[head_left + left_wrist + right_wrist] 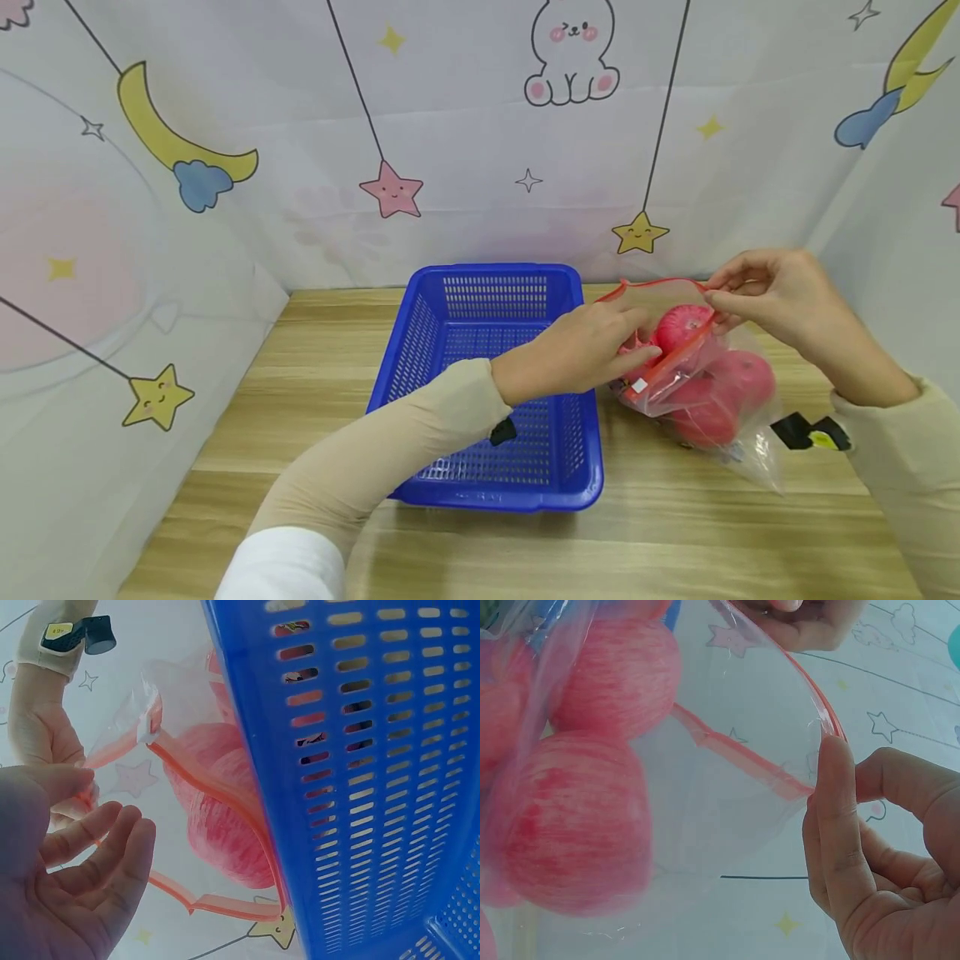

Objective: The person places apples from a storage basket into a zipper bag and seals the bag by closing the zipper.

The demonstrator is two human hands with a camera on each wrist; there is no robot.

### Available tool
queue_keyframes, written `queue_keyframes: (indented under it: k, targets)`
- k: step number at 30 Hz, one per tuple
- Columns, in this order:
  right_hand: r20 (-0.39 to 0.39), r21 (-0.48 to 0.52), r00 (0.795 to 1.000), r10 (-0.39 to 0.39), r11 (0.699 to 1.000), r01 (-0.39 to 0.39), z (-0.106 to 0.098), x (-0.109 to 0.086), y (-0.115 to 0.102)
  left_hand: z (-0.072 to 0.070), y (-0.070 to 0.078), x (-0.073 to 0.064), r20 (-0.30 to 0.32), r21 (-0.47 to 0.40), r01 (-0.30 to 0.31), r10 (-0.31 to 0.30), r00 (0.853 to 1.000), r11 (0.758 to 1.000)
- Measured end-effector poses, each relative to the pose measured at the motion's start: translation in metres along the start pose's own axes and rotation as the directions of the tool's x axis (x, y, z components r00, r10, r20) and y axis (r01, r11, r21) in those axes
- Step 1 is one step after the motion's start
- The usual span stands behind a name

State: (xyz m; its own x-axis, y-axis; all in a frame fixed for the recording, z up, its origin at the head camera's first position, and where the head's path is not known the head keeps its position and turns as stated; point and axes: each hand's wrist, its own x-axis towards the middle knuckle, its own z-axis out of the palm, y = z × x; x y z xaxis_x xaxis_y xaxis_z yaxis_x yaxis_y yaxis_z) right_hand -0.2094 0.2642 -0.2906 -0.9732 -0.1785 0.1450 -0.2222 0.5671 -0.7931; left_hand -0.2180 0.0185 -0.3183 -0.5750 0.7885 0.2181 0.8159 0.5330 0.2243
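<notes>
A clear zip bag (761, 446) with a red zip strip holds several red apples (738, 379). It lies to the right of the blue basket, its mouth spread apart. My right hand (783, 296) pinches the far right of the bag's rim between thumb and fingers, seen closely in the right wrist view (877, 855). At the mouth's left side is my left hand (588, 346), palm down, its fingertips close to the red strip. The left wrist view shows that hand (82, 862) with thumb and fingers apart and nothing between them. One apple (684, 325) sits right at the opening.
The blue perforated basket (495, 502) stands on the wood-grain table (300, 392) with no objects visible inside; my left forearm crosses above it. Printed white cloth (465, 142) hangs behind and at both sides. A small black device (810, 433) is on my right wrist.
</notes>
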Motion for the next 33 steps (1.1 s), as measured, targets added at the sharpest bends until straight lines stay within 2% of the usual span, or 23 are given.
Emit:
queue_keyframes:
  k: [6,9,13,18,22,28,33]
  targets:
    - [-0.016,0.007,1.000,0.008,1.000,-0.008,0.000,0.000,0.000,0.000,0.004,-0.007,0.015,-0.005,-0.035,0.035,0.999,0.999]
    - [-0.015,0.007,1.000,0.000,1.000,0.001,0.000,0.000,0.000,0.000,0.008,-0.010,0.051,0.018,-0.033,0.032,0.998,0.999]
    - [-0.028,0.002,1.000,0.003,1.000,-0.003,0.002,0.000,0.000,0.002,0.013,-0.012,0.119,0.065,0.016,-0.023,0.993,0.998]
    - [-0.041,-0.009,0.999,0.008,1.000,-0.008,0.003,-0.001,-0.002,0.006,0.017,-0.013,0.201,0.085,0.082,-0.098,0.975,0.993]
    - [-0.020,0.015,1.000,0.006,1.000,-0.006,0.002,0.000,0.001,0.007,0.018,-0.014,0.236,0.049,0.106,-0.115,0.965,0.993]
    - [-0.020,0.020,0.999,0.034,0.999,-0.034,0.001,0.000,0.001,0.008,0.018,-0.015,0.234,0.002,0.113,-0.110,0.966,0.994]
    - [-0.030,0.011,0.999,0.036,0.999,-0.036,0.001,-0.001,0.001,0.012,0.016,-0.017,0.226,-0.118,0.159,-0.130,0.965,0.980]
